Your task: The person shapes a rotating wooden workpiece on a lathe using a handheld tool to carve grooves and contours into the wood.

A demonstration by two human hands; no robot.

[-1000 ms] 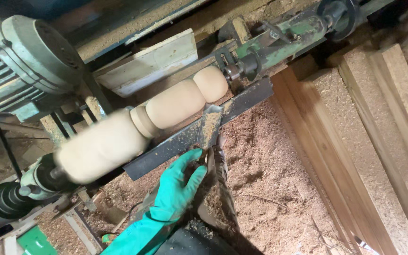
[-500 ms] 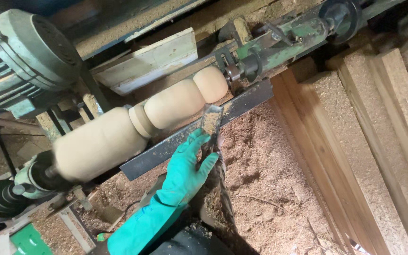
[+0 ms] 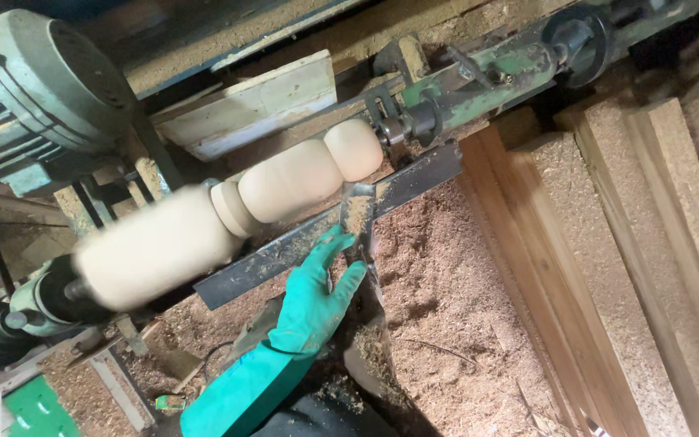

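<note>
A pale turned wooden spindle (image 3: pixel 285 182) spins in a lathe, blurred at its thick left end. Below it runs a dark steel tool rest (image 3: pixel 285 255). A wide turning gouge (image 3: pixel 357 212), dusted with sawdust, lies across the rest with its tip just under the spindle. My left hand (image 3: pixel 317 295), in a green rubber glove, steadies the gouge blade just below the rest, fingers stretched toward the rest and thumb against the blade. The gouge's lower part runs down into shadow. My right hand is out of sight.
A grey-green motor (image 3: pixel 34 89) sits at upper left and the green tailstock (image 3: pixel 479 85) at upper right. Thick sawdust (image 3: pixel 463 316) covers the bed. Dusty wooden planks (image 3: pixel 633 243) are stacked on the right, and a pale board (image 3: pixel 252 105) lies behind the spindle.
My gloved left hand has slid up the gouge blade toward the tool rest. The spindle keeps spinning.
</note>
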